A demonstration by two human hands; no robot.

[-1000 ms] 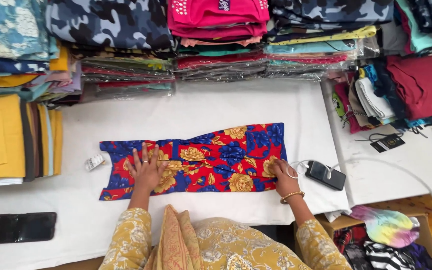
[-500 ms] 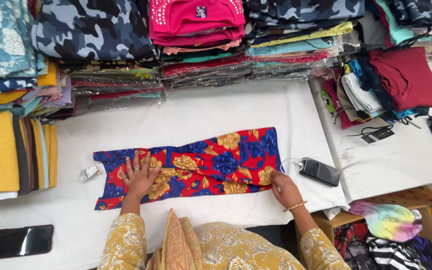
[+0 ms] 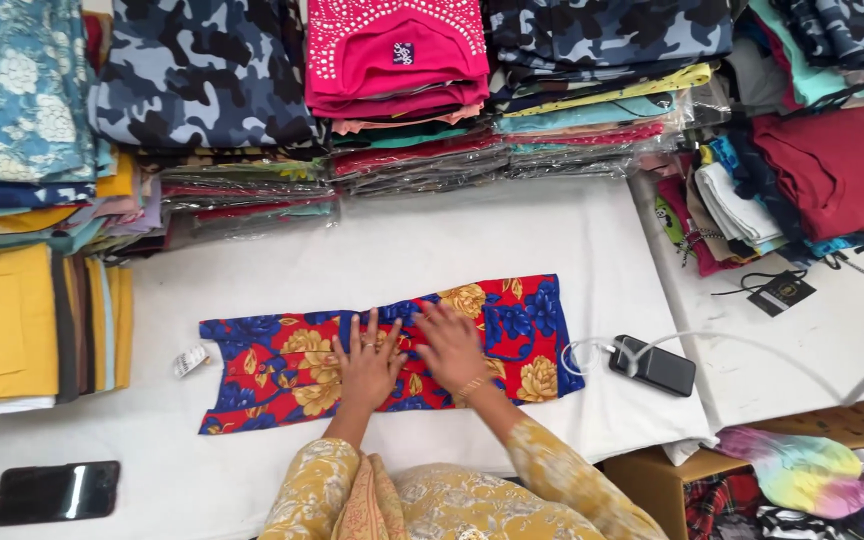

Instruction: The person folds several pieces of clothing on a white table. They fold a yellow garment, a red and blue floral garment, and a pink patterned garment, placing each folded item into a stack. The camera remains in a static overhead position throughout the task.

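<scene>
A folded garment [image 3: 272, 365] of red, blue and yellow floral cloth lies lengthwise on the white table [image 3: 432, 240]. Both of my hands rest flat on its middle, side by side. My left hand [image 3: 367, 362] has its fingers spread on the cloth. My right hand [image 3: 452, 345] lies palm down just to the right, a bangle on the wrist. A small paper tag [image 3: 190, 360] sticks out at the garment's left end. Neither hand grips anything.
Stacks of folded clothes line the back: camouflage [image 3: 202, 80], pink [image 3: 392, 50], wrapped packs [image 3: 412, 165]. Yellow cloth [image 3: 2, 320] lies left. A black power bank [image 3: 652, 365] with white cable sits right of the garment, a black phone [image 3: 55, 490] front left, a cardboard box [image 3: 652, 480] lower right.
My right hand slid left from the garment's right end to its middle. My left hand shifted right to meet it. The camera view also moved.
</scene>
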